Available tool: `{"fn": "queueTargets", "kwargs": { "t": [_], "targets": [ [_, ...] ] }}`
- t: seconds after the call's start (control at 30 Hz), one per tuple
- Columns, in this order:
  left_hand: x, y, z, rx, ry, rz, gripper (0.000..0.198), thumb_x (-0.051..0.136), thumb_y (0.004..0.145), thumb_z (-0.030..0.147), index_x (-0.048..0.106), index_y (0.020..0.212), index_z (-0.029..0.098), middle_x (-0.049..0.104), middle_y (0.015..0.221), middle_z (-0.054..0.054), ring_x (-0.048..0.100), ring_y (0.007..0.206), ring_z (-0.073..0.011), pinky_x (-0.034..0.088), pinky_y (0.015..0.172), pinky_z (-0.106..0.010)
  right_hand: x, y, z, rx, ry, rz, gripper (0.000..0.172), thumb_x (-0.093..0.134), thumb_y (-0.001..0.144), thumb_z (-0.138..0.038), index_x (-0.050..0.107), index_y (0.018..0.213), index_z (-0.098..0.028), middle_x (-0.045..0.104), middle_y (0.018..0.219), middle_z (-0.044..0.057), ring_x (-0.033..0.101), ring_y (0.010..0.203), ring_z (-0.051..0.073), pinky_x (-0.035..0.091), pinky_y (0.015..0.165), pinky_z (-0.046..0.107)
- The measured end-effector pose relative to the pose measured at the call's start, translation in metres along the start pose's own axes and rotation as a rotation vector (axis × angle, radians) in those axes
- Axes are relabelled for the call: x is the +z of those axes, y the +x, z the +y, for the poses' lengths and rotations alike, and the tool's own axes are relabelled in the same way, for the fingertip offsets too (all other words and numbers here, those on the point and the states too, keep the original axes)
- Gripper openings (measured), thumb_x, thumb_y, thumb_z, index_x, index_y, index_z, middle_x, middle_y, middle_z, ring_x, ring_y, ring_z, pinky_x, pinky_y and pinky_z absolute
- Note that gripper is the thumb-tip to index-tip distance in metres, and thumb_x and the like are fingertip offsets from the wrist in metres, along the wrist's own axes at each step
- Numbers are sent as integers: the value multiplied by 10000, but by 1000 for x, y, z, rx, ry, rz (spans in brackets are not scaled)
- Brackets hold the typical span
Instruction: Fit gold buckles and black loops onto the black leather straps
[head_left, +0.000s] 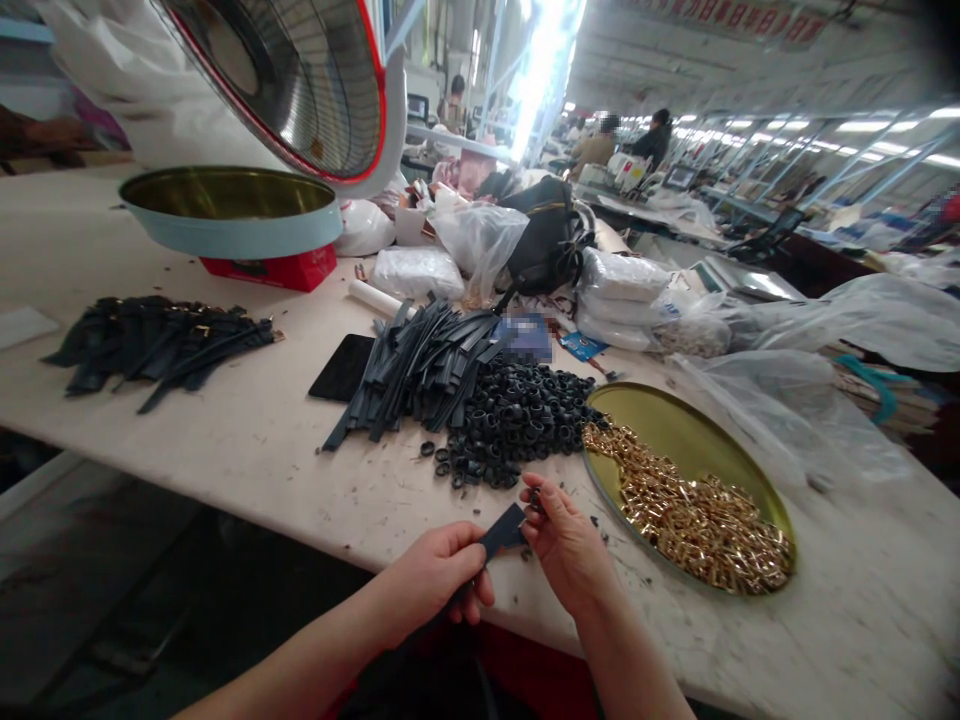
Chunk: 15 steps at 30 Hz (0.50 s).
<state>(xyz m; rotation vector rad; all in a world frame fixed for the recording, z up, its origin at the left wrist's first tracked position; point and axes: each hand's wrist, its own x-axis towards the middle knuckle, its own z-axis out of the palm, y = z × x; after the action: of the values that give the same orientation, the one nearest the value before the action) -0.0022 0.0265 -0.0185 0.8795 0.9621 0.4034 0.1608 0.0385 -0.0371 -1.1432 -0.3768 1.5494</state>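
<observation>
A dark blue strap (504, 532) is gripped between the thumb and fingers of my left hand (442, 572), its end pointing up and to the right. Close to that end, my right hand (564, 540) pinches a small dark loop (535, 499) in its fingertips. Just beyond my hands lies a heap of dark loops (517, 415). Against it rests a pile of flat dark straps (427, 365). To the right, a round gold-coloured tray (682, 425) holds many small gold metal buckles (705, 520).
Straps with gold fittings (161, 345) lie at the left. Behind them a round tin lid (232, 235) rests on a red box (274, 268), below a round heater (300, 90). A black tablet-like slab (341, 368), plastic bags (416, 270) and a black backpack (544, 235) sit further back.
</observation>
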Motion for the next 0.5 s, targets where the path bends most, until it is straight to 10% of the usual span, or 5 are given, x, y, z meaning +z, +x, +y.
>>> {"fn": "queueTargets", "kwargs": {
  "t": [0.2, 0.5],
  "targets": [
    [2, 3, -3, 112, 233, 61, 198, 394, 776, 316, 500, 715, 160, 551, 557, 35, 463, 407, -69, 343, 425, -182, 8, -11, 9, 1, 40, 27, 271, 714, 610, -357, 669, 827, -202, 635, 736, 3, 551, 690, 105, 460, 605, 187],
    [5, -10, -4, 247, 424, 169, 225, 354, 803, 300, 531, 801, 161, 512, 536, 51, 449, 410, -83, 349, 434, -184, 1, -25, 12, 3, 117, 1, 267, 737, 599, -263, 658, 847, -200, 627, 676, -29, 523, 520, 44, 443, 474, 128]
  ]
}}
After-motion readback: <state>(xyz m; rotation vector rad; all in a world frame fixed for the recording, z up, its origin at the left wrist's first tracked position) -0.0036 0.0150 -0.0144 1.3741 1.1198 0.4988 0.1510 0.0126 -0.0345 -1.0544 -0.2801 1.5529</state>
